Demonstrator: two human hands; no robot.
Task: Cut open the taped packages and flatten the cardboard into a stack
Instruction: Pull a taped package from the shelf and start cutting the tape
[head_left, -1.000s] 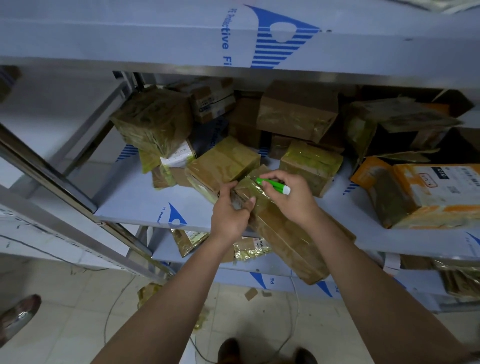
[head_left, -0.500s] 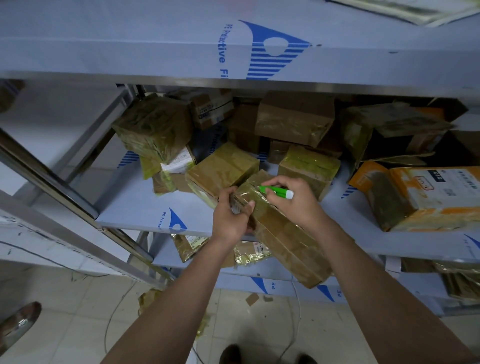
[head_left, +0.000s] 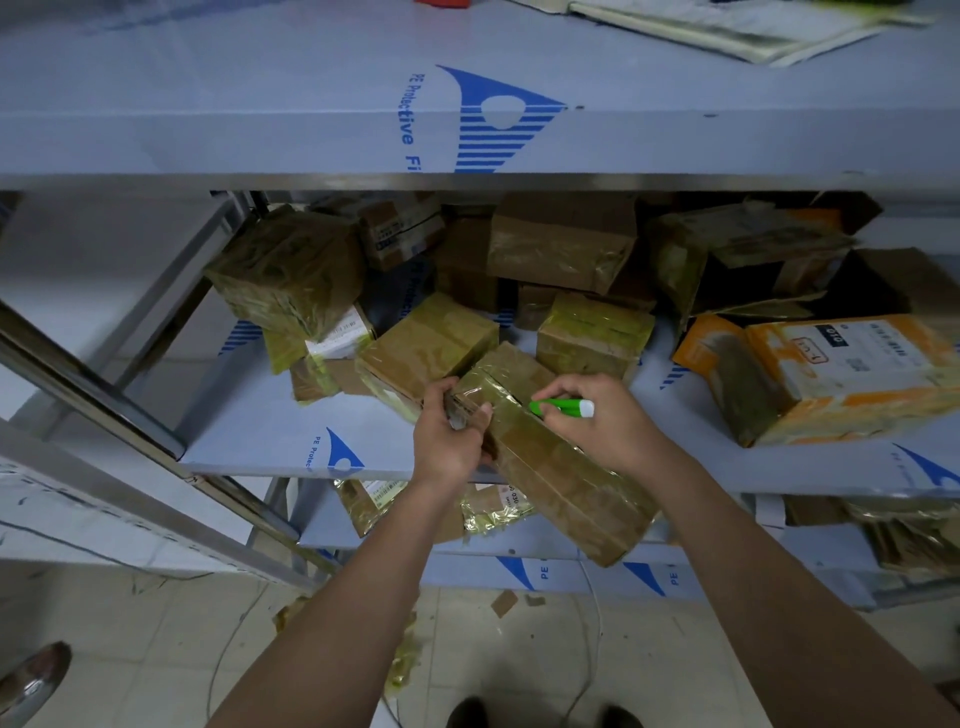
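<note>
Gripping the near left edge of a long taped package (head_left: 550, 467), the left hand (head_left: 451, 435) is curled around its corner. The package is held tilted over the front edge of the middle shelf (head_left: 249, 436), its near end projecting out past the shelf. A green cutter (head_left: 563, 408) is pinched in the right hand (head_left: 605, 421) and is laid against the package's top face beside a slit in the tape. Behind the hands, further taped packages (head_left: 431, 343) are piled on the same shelf. An orange-and-white parcel (head_left: 841, 374) is positioned at the right. Above, the upper shelf (head_left: 311, 114) is covered in blue-printed protective film.
</note>
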